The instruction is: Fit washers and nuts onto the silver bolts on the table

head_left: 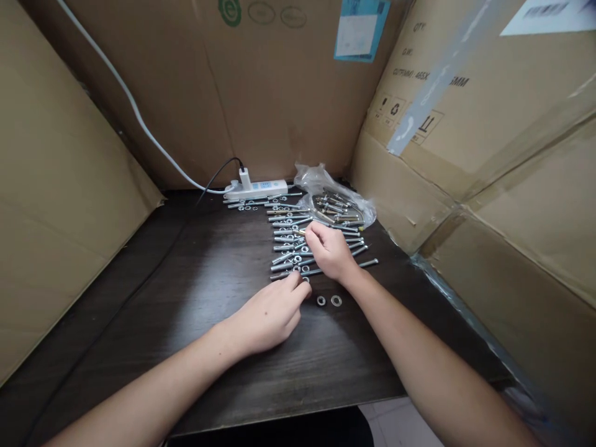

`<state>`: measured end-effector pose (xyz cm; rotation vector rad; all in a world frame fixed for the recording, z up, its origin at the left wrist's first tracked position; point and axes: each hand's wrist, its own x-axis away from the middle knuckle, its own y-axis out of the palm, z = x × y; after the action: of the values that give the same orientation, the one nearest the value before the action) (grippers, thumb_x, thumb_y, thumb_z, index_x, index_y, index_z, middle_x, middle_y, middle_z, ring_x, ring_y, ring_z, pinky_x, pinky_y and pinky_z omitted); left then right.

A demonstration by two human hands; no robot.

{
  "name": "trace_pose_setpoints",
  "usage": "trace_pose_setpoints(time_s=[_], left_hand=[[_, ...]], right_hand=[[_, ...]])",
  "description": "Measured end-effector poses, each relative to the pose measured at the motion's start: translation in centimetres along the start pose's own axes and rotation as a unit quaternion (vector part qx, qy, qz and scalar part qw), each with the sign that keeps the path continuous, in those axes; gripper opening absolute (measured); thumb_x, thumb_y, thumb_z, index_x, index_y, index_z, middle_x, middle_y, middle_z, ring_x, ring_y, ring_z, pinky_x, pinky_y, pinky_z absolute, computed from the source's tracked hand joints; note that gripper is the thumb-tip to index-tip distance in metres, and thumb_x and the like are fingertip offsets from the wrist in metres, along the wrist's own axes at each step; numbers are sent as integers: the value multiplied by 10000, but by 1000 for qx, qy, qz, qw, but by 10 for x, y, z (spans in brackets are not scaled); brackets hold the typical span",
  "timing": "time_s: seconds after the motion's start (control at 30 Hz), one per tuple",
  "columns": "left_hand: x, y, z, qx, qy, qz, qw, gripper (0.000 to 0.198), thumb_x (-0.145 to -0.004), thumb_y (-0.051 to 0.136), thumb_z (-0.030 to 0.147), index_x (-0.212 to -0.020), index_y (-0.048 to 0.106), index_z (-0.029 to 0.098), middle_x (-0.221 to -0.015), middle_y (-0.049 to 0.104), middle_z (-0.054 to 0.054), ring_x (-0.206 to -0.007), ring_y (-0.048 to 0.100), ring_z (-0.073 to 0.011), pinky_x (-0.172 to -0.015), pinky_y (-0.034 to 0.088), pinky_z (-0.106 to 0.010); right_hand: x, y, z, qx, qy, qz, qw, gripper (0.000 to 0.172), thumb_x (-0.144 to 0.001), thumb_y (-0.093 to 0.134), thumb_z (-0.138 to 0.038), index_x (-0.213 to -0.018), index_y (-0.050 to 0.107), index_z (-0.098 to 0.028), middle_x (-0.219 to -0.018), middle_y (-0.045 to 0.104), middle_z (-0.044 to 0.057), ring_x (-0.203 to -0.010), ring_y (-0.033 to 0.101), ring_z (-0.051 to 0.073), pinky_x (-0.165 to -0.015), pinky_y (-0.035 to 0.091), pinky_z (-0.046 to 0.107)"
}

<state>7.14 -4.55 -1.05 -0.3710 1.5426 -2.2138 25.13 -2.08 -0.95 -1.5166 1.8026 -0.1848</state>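
My right hand (328, 249) is closed in a fist over the rows of metal bolts (285, 267). A short brass-coloured end of a bolt (300, 232) pokes out at its left side. My left hand (272, 311) lies low at the near end of the rows, thumb and fingertips pinched together beside a small ring (306, 280). What those fingertips hold, if anything, is hidden. Nuts and washers (298, 259) lie among the bolt shafts. Nearer me, a dark-centred nut (321, 301) and a flat washer (336, 301) rest on the dark table (209, 347).
A clear plastic bag (311, 179) with more bolts (342, 205) lies at the back right. Behind the rows stands a white power strip (274, 188) with a plug and cables. Cardboard boxes (279, 93) wall in the left, back and right sides.
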Motion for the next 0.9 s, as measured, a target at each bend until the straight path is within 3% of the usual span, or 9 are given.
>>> trace_pose_setpoints(time_s=[0.27, 0.5, 0.73, 0.9], left_hand=[[-2, -12, -11, 119, -31, -3, 992, 177, -916, 331, 173, -929, 505, 202, -889, 573, -20, -791, 548, -162, -719, 456, -288], [-4, -1, -4, 75, -11, 25, 997, 193, -921, 310, 143, -939, 493, 199, -955, 507, -32, -797, 517, -153, -739, 452, -287], [-19, 6, 25, -13, 16, 52, 998, 150, -904, 443, 256, -1001, 531, 184, -1027, 523, -70, -943, 481, -222, -844, 421, -375], [-32, 16, 30, -59, 20, 62, 996, 175, -918, 436, 267, -1032, 540, 183, -1055, 532, -78, -965, 467, -229, -842, 404, -379]], right_hand=[[0, -1, -3, 25, -3, -8, 1000, 239, -871, 399, -279, -651, 449, -201, -545, 412, -43, -514, 384, 109, -531, 283, 239], [0, 1, -4, 21, -4, -10, 1000, 242, -866, 397, -270, -644, 459, -197, -534, 405, -45, -501, 375, 105, -523, 271, 243], [1, 3, -1, -22, -3, -4, 1000, 258, -866, 399, -289, -627, 434, -197, -535, 401, -49, -506, 369, 101, -523, 287, 234], [-1, 4, 7, -57, 15, 19, 998, 275, -866, 388, -285, -605, 392, -200, -533, 378, -50, -518, 356, 102, -528, 291, 229]])
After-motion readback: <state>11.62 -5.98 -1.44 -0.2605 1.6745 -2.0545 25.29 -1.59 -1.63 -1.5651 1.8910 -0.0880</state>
